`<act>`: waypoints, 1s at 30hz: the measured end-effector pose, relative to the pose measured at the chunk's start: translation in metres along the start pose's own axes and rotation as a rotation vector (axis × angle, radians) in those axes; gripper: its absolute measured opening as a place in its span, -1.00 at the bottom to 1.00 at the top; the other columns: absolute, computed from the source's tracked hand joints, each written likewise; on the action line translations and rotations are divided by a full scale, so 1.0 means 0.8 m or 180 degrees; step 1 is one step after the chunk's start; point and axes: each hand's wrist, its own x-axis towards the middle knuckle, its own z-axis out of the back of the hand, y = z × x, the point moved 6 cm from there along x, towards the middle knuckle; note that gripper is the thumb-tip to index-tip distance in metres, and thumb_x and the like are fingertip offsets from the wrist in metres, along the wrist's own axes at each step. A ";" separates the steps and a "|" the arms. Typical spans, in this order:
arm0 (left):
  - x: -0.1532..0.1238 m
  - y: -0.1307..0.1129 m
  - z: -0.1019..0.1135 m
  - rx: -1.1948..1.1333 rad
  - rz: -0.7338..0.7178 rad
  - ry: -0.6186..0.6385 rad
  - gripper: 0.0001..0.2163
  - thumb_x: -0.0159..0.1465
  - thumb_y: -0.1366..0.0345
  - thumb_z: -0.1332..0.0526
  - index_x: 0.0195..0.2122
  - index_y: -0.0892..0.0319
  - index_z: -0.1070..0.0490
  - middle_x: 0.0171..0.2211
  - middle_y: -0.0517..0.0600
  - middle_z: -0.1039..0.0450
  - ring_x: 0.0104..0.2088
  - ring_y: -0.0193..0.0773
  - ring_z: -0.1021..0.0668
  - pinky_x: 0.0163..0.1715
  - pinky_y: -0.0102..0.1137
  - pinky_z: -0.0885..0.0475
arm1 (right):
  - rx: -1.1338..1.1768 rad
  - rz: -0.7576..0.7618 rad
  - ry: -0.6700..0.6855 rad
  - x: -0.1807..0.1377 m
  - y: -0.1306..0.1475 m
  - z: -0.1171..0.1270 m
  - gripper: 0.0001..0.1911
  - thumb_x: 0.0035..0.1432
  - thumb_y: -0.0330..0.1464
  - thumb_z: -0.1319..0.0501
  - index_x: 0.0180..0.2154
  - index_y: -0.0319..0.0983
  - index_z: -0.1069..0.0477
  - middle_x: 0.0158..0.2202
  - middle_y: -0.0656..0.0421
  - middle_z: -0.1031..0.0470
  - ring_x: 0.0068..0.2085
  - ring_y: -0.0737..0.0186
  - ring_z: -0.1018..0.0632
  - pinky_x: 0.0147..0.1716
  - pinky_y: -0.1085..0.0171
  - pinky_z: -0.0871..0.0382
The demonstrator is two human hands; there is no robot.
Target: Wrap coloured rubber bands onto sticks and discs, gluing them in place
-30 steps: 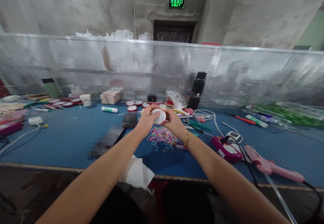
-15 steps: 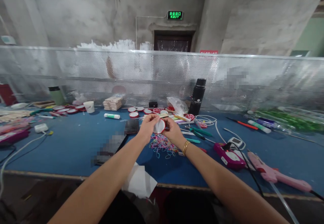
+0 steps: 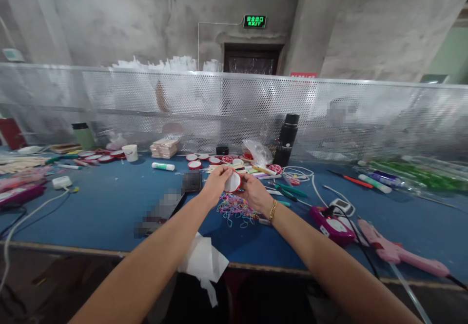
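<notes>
A round white disc with a red rim is held up between my two hands over the table. My left hand grips its left side, thumb across the white face. On the opposite edge, the fingers of my right hand pinch the red rim; a gold bracelet is on that wrist. Below the disc lies a tangled heap of small coloured rubber bands. Similar red-rimmed discs lie farther back on the blue table.
A black bottle stands behind my right hand. Green-handled pliers, a purple power strip and a pink glue gun lie to the right. A glue stick and white paper cup are left. White paper hangs over the front edge.
My right hand has shifted slightly right and down, its fingers now farther out on the disc's edge. The disc stays in both hands, turned a little.
</notes>
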 end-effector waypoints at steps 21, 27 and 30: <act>0.001 -0.020 0.004 0.1613 -0.0613 0.0014 -0.88 0.15 0.33 -0.14 -0.32 0.18 -0.45 -0.33 -0.02 -0.49 -0.32 -0.24 -0.47 -0.30 -0.38 -0.33 | -0.1725 0.0700 0.0097 -0.005 0.038 0.011 -0.66 0.05 -0.05 -0.26 -0.33 -0.19 -0.39 -0.60 0.31 -0.38 -0.59 0.36 -0.41 -0.60 0.36 -0.29; 0.002 -0.018 -0.002 0.2309 -0.0879 0.0351 -0.70 -0.02 0.48 -0.19 -0.22 0.20 -0.40 -0.25 -0.02 -0.48 -0.25 -0.23 -0.49 -0.26 -0.38 -0.38 | -0.1804 0.0573 0.0033 -0.004 0.034 0.012 -0.74 0.03 -0.14 -0.26 -0.38 -0.19 -0.35 -0.62 0.30 -0.41 -0.61 0.32 -0.47 -0.62 0.35 -0.36; 0.005 -0.012 -0.006 0.2444 -0.0992 0.0576 -0.61 -0.09 0.47 -0.24 -0.16 0.20 -0.37 -0.23 -0.02 -0.46 -0.27 -0.23 -0.49 -0.29 -0.37 -0.40 | -0.1730 0.0452 -0.0260 -0.002 0.032 0.019 -0.79 -0.03 -0.22 -0.27 -0.41 -0.19 -0.33 -0.62 0.29 -0.44 -0.61 0.31 -0.49 -0.62 0.35 -0.39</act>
